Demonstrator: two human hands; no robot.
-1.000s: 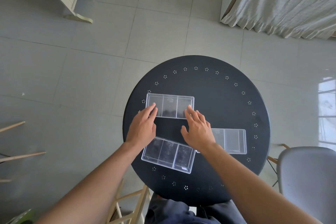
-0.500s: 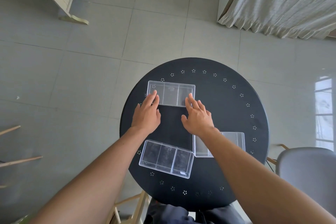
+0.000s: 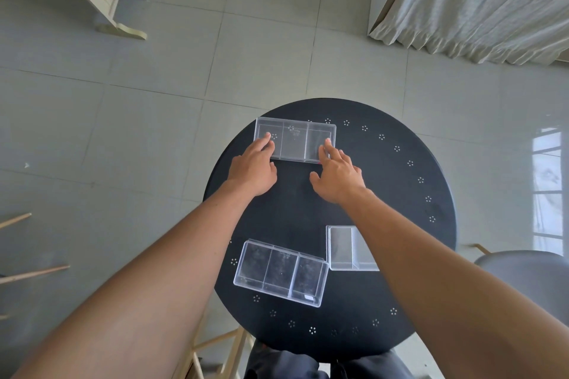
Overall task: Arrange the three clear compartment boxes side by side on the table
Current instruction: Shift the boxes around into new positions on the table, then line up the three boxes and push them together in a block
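**Far box pushed toward far-left rim; other two unmoved**

Going left to right:

- Left hand [image 3: 253,170]: fingers extended, flat, tips resting on the left end of the far box [image 3: 295,139]. Not clenched, not gripping, just pressing on top. Farther out across the counter [image 3: 400,194] than 0.5 s ago.
- Far box: three compartments, long side running left-right, now at the far-left rim of the round black counter, left corner right at the edge. Slid away from the body versus both earlier frames, sitting over the ring of small perforations.
- Near-left box [image 3: 280,272]: three compartments, lying slightly rotated, near edge of counter. Untouched, same pose on the counter as before. Wide bare gap to the far box, larger than 0.5 s ago.
- Right hand [image 3: 337,174]: fingers spread and extended, tips on the right end of the far box, thumb off to the side above the counter. Open, pressing, no grasp.
- Near-right box [image 3: 343,248]: just beside the near-left box, corners nearly meeting; touching or not, cannot tell. Right part hidden under the right forearm. Not shifted.
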